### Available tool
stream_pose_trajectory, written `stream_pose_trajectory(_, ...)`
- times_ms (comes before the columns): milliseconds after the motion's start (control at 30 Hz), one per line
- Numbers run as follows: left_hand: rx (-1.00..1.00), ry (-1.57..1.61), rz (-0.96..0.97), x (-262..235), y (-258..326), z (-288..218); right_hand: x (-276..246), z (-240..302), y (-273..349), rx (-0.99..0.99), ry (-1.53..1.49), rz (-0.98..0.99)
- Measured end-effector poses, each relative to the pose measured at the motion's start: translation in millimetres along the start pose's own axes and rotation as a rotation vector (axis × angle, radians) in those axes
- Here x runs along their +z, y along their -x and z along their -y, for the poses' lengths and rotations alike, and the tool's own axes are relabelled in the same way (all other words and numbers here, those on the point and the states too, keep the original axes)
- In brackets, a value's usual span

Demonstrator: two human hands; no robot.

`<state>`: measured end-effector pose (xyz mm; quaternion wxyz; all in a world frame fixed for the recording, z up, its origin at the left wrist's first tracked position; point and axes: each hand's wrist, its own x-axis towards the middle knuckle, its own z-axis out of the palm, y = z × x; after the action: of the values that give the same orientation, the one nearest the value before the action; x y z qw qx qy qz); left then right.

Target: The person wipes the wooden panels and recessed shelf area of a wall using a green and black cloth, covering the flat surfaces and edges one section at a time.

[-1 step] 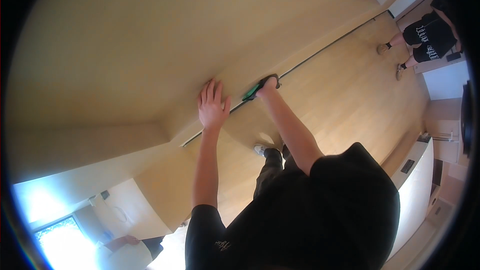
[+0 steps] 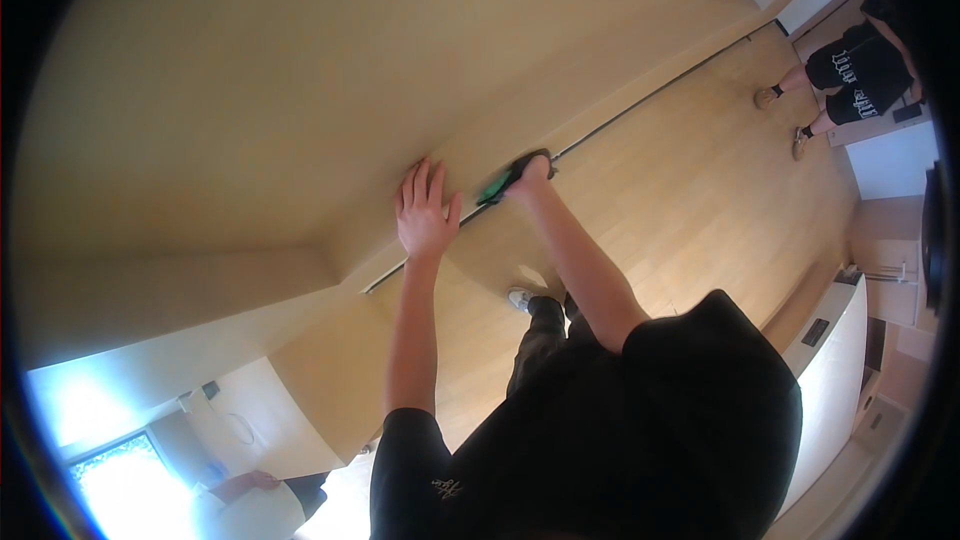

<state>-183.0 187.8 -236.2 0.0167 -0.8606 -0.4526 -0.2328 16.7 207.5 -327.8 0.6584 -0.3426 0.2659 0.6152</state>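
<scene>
My left hand (image 2: 425, 215) lies against the tan wall (image 2: 330, 90) with its fingers spread, holding nothing. Just to its right, my right hand (image 2: 537, 170) grips a flat black-and-green thing (image 2: 497, 186) whose kind I cannot make out. This thing is against the low part of the wall, beside a dark strip (image 2: 650, 100) that runs along where wall and floor meet. The fingers of my right hand are mostly hidden by it.
A person in black shorts (image 2: 858, 75) stands on the wood-look floor (image 2: 680, 170) at the far right. Part of another person (image 2: 255, 510) shows at the lower left, near a bright window (image 2: 135, 480). A white panel (image 2: 825, 390) stands at the right.
My right hand has shifted slightly left along the wall with the black-and-green thing. My left hand stays where it was.
</scene>
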Motion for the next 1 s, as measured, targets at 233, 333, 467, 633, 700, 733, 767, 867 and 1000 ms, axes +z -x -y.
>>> stream_pose_trajectory(233, -0.193, -0.062, -0.140, 17, 6, 0, 58, -62, 119, -0.209, 0.033, 0.056)
stream_pose_trajectory(333, -0.225, -0.242, -0.175, 13, 5, -7, 34, -48, 46, -0.121, 0.006, -0.223)
stream_pose_trajectory(467, -0.175, -0.276, -0.152, 22, -2, -20, -22, 19, -40, 0.001, 0.009, -0.066)
stream_pose_trajectory(633, -0.224, -0.279, -0.113, 19, 7, -10, -7, 23, -7, 0.076, -0.054, -0.023)
stream_pose_trajectory(700, -0.232, -0.270, -0.099, 19, 2, -9, 6, 20, 22, 0.110, -0.069, -0.022)
stream_pose_trajectory(733, -0.277, -0.230, -0.092, 18, -1, -11, 12, 14, 44, 0.022, -0.050, 0.083)
stream_pose_trajectory(767, -0.323, -0.196, -0.088, 14, 1, -12, 17, 4, 67, -0.061, -0.032, 0.193)
stream_pose_trajectory(867, -0.402, -0.238, -0.184, 22, 3, -13, 30, -23, 111, -0.100, 0.169, 0.069)
stream_pose_trajectory(1000, -0.420, -0.306, -0.193, 21, -8, -8, 12, -35, 44, -0.055, -0.035, 0.043)
